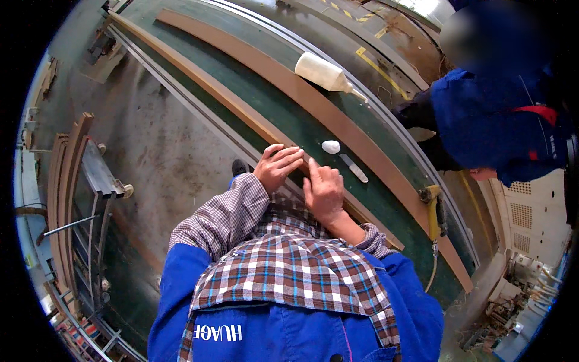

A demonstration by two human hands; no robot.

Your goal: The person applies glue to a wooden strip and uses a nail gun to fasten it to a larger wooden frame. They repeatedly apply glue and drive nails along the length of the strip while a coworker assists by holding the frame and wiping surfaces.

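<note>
Narrow wooden strip (211, 87) along near side of worktop (380, 199) | my left grip (279, 169) half-open over it, right grip (325, 192) index outstretched; can't tell if either pinches | probably light, stiff; best held by both long edges
</note>
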